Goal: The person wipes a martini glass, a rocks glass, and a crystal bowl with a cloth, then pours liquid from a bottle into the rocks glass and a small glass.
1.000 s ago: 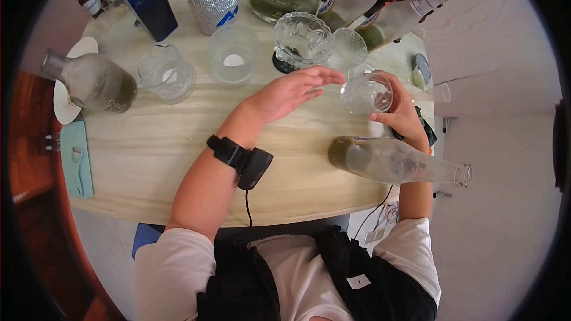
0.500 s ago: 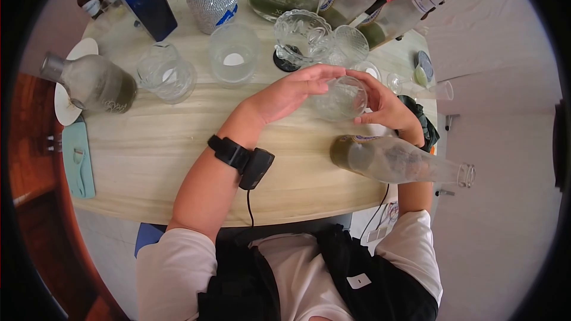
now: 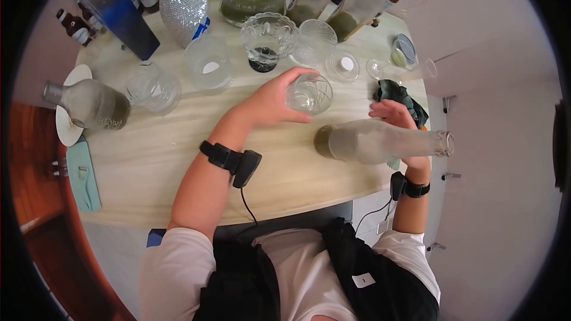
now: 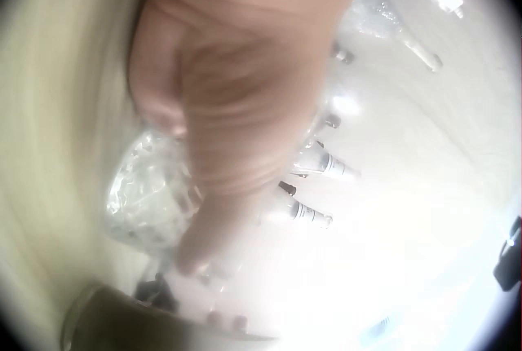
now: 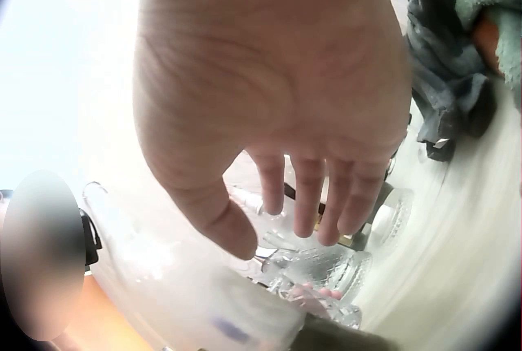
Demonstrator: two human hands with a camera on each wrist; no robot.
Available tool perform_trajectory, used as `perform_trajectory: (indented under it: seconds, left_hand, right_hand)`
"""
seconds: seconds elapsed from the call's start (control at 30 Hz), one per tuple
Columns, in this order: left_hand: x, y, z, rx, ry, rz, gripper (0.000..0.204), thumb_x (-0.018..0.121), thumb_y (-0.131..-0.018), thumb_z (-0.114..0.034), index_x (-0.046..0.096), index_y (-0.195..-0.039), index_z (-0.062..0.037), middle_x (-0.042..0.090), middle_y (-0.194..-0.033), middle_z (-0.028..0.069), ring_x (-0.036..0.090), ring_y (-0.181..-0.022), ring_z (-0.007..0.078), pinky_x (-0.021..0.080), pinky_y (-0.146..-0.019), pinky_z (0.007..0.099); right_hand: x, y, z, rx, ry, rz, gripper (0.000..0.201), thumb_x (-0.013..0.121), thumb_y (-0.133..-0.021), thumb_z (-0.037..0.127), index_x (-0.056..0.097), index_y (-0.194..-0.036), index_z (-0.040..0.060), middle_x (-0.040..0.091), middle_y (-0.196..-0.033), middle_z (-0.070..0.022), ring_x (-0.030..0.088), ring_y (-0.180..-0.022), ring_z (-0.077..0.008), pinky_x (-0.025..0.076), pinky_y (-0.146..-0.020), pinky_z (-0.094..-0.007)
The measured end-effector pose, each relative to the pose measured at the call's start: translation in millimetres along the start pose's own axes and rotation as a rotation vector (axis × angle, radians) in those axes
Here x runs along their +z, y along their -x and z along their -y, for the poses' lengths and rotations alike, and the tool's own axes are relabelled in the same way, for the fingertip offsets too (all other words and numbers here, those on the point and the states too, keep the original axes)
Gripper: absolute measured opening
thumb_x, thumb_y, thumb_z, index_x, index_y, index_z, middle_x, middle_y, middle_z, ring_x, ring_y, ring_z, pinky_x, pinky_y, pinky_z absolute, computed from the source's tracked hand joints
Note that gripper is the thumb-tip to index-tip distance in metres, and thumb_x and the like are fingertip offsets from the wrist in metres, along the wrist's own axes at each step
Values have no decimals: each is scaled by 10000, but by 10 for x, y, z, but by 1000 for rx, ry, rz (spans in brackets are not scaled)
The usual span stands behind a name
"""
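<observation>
My left hand (image 3: 262, 104) holds a clear patterned glass (image 3: 309, 95), thumb and fingers curved round its left side. In the left wrist view that hand (image 4: 236, 82) covers part of the glass (image 4: 147, 192). The right hand (image 3: 397, 120) is off the glass, fingers spread loosely with nothing in them, partly hidden by a clear bottle (image 3: 380, 141) with a dark base. From the right wrist, the palm and separated fingers of this hand (image 5: 277, 98) show above the blurred bottle (image 5: 245, 306); whether they touch it I cannot tell.
Several glasses stand behind the hands, among them a scalloped bowl (image 3: 267, 34) and a round lid (image 3: 341, 66). Taller bottles line the back. A dark cloth (image 3: 404, 98) lies at the right; another bottle (image 3: 98, 104) and a plate (image 3: 71, 125) are at the left.
The right hand has let go of the glass and moved right and down, behind the bottle. My left hand has taken hold of the glass, which is further left. The head view has shifted.
</observation>
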State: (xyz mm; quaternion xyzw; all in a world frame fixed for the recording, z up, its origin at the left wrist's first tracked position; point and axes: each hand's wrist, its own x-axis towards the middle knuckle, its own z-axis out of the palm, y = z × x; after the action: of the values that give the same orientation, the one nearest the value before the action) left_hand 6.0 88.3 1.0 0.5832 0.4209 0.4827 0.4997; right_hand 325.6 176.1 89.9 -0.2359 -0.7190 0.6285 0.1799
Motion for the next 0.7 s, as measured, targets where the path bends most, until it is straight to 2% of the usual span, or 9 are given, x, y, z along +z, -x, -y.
perform_trajectory:
  seconds: [0.03,0.13,0.27,0.33,0.47,0.53,0.7]
  left_hand:
    - [-7,-1,15,21,13,18,885,860,-676,-43,411,-1439,-58,483,-1405,64,432,-1331,184,315,-1148,334]
    - [-4,7,11,7,58,44,858,859,-673,-27,426,-1414,-44,493,-1380,56,441,-1320,173,328,-1138,329]
    - [-10,26,-25,-11,126,62,859,852,-664,-15,429,-1411,-44,495,-1366,54,435,-1321,171,338,-1129,330]
    - [-14,34,-23,-12,129,58,827,851,-642,-41,466,-1373,-71,518,-1345,53,435,-1329,185,317,-1141,328]
    - [-9,62,-22,4,94,67,827,847,-638,-35,467,-1372,-71,518,-1345,48,440,-1324,182,323,-1138,328]
    - [-19,107,-52,-7,70,84,859,835,-650,0,431,-1405,-57,491,-1376,47,422,-1334,181,342,-1126,336]
    - [17,229,-142,-56,111,126,859,852,-644,-16,429,-1390,-59,487,-1421,47,426,-1348,180,345,-1132,343]
  right_hand:
    - [50,68,18,-1,-3,-12,821,801,-751,128,382,-1453,47,514,-1401,-133,512,-1263,-228,440,-1009,-373]
    - [292,68,132,-36,123,58,1075,895,-656,157,278,-1529,45,431,-1498,-168,407,-1398,-281,359,-1124,-418]
    - [493,-22,94,-132,211,97,1098,912,-667,201,259,-1537,53,427,-1502,-168,421,-1385,-279,372,-1113,-420]
    - [565,-34,1,-118,157,22,1130,927,-661,239,241,-1540,60,434,-1496,-163,432,-1373,-276,383,-1105,-417]
    - [604,-18,-82,-110,129,21,1049,911,-683,212,277,-1504,59,452,-1474,-167,442,-1360,-267,391,-1099,-416]
    - [654,-36,-141,-130,24,-18,942,898,-695,194,334,-1436,55,473,-1442,-166,458,-1338,-255,397,-1094,-411]
    - [669,-64,-125,-152,25,-34,883,892,-692,205,365,-1384,53,480,-1419,-155,463,-1325,-242,394,-1092,-401]
